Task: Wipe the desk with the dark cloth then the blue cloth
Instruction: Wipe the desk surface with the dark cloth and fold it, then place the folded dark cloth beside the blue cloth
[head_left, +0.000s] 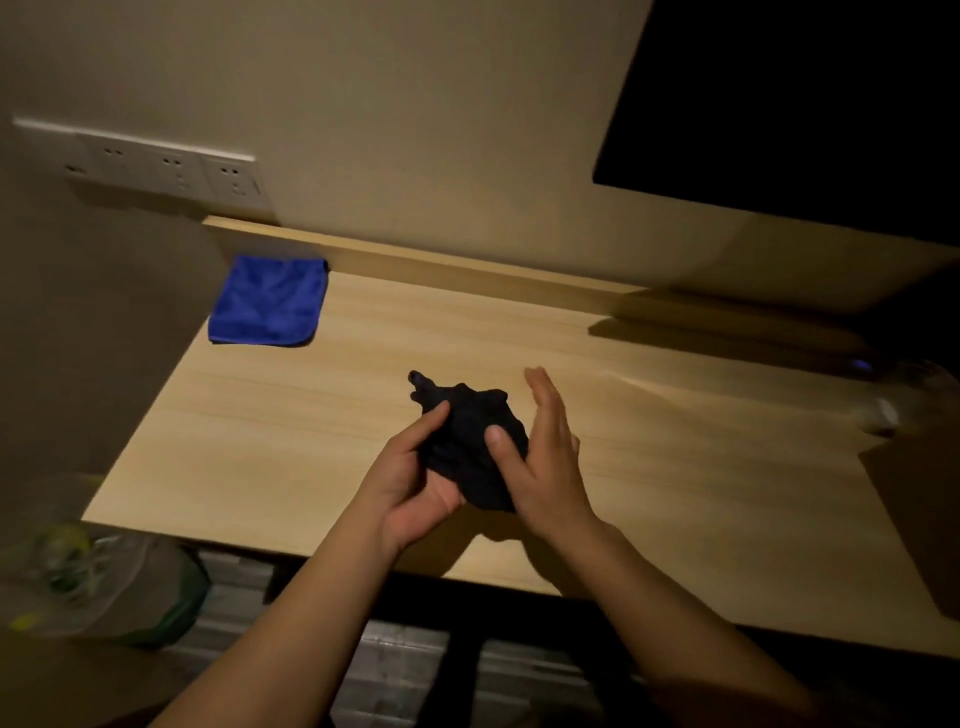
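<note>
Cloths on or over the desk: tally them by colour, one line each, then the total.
Dark cloth, bunched between the left hand and right hand: 1
Blue cloth, lying at the desk's far left corner: 1
Total: 2

I count two cloths: one dark cloth (470, 441) and one blue cloth (269, 301). Two hands, my left hand (415, 486) and right hand (545, 457). One wooden desk (311, 431). One wall outlet strip (166, 169) with three visible sockets. One dark screen (805, 104).
</note>
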